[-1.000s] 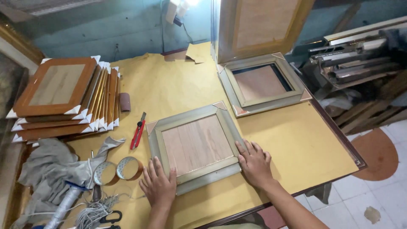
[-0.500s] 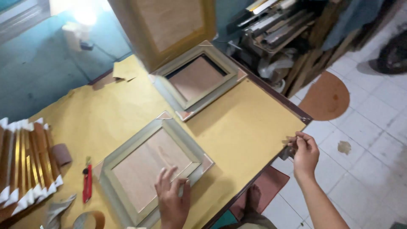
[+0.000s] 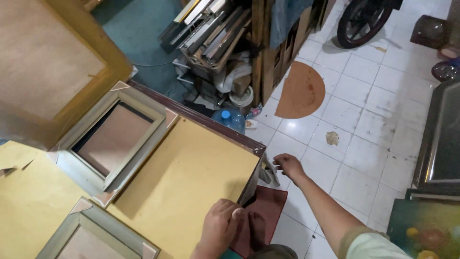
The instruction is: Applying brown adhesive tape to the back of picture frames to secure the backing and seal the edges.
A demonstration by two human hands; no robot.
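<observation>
Yellow paper-covered tabletop [image 3: 187, 177] closest in, with left hand [image 3: 220, 225] planted on its near edge, fingers curled down over the dark rim, likely bracing the body for a lean out to the side. Just under that hand, dark red mat [image 3: 268, 211] flat on the floor against the table's foot. Off to the lower left, pale grey-green wooden picture frame [image 3: 91, 235] face down on the paper, card corner guards on, apart from both hands. Further out, past the table's corner, right hand [image 3: 289, 165] at full stretch over the white floor tiles [image 3: 364, 144], thumb and forefinger pinched on a small pale sliver [image 3: 276, 166], too small to identify, right beside a grey folded piece [image 3: 269, 175] hanging at that corner. Back across the table, second grey-green frame with brown backing [image 3: 115, 139] lying flat, and large gold-brown frame [image 3: 43, 62] tilted over it, seemingly parked out of the working space. Beyond the table edge, blue plastic water bottle [image 3: 231, 119] on the floor, brown half-round board [image 3: 302, 91] flat on the tiles, bundle of long frame mouldings [image 3: 211, 33] stacked in a rack, and black tyre [image 3: 362, 19] farthest off.
</observation>
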